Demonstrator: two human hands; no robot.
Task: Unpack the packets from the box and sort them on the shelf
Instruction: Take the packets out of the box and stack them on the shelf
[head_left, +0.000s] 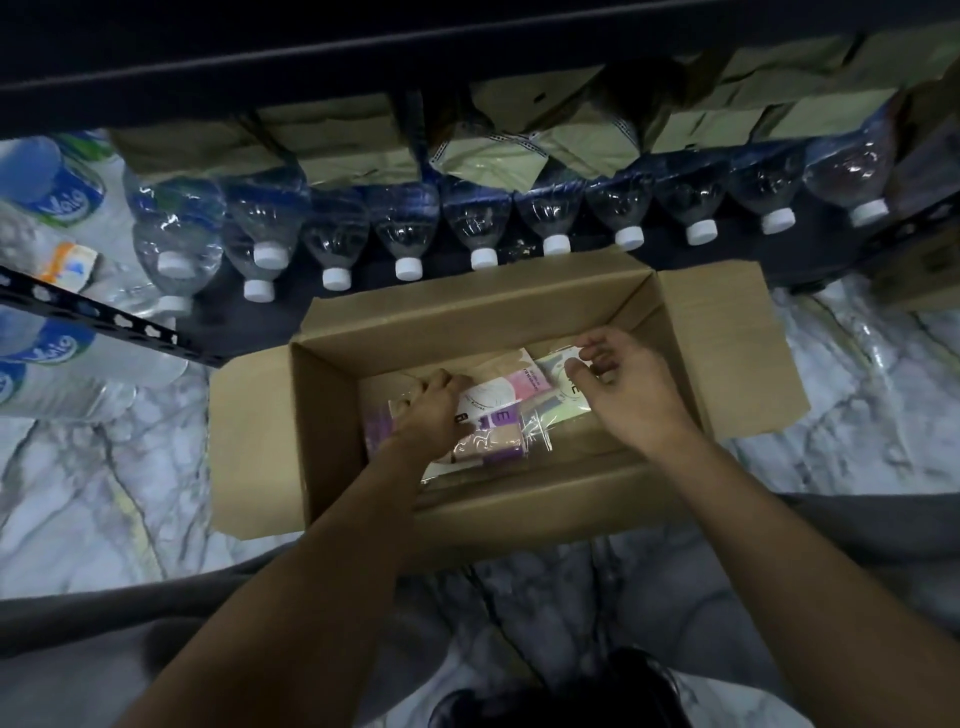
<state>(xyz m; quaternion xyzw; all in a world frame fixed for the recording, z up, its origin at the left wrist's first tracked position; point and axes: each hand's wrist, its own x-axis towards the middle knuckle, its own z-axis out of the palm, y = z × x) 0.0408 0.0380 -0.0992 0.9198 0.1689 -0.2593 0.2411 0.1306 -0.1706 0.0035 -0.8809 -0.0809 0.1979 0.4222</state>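
Box: open brown cardboard box (332, 415) on pale marbled floor (104, 493), flaps folded out, long axis left-right, just in front of the dark metal shelf (218, 317).
Packets: inside the box, on its bottom. White-purple plastic-wrapped packet (493, 415) in the middle, long axis slanting from near-left up to far-right, printed end toward far-right. Pale green clear-wrapped packet (561, 384) just beside it on the right, long axis roughly front-to-back, tilted a bit. Pink packet (524, 382) between the two, partly covered.
Left hand: left hand (434, 415) down in the box, fingers curled over the left edge of the white-purple packet, touching it; firm grasp or just resting, cannot tell.
Right hand: right hand (623, 384) over the right part of the box, thumb and forefinger pinching the far edge of the pale green packet.
Shelf contents: row of clear plastic water bottles (483, 218) lying down, white caps toward the box; olive-beige flat packets (587, 135) stacked behind them.
Left side: more shrink-wrapped bottles with blue labels (57, 192) beyond the shelf upright.
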